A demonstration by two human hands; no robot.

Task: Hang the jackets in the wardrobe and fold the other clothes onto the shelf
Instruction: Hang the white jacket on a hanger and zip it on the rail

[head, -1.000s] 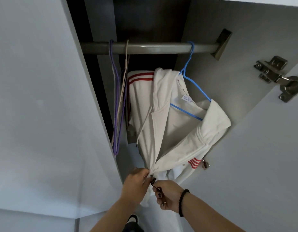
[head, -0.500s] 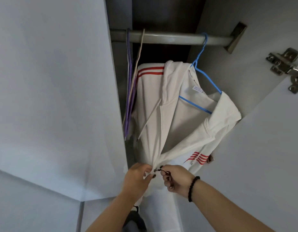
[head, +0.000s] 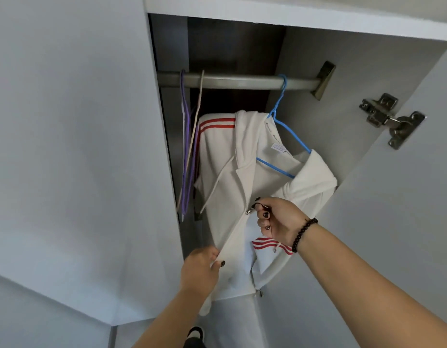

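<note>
A white hooded jacket (head: 225,172) with red stripes hangs on a blue hanger (head: 284,136) from the grey wardrobe rail (head: 242,81). My right hand (head: 277,218) pinches the zipper pull partway up the jacket's front, at chest height. My left hand (head: 201,266) grips the jacket's lower front edge and holds it taut. Below the pull the two front edges run together; above it the front hangs apart, showing the inner label.
A purple hanger (head: 186,156) and a beige hanger (head: 196,136) hang bare at the rail's left end. An open door (head: 66,146) stands at left; another door with a metal hinge (head: 390,119) stands at right. A dark shoe (head: 196,334) shows below.
My right hand has risen with the zipper pull from the hem to chest height. My left hand stayed low on the hem. The camera has tilted, showing the wardrobe's top edge.
</note>
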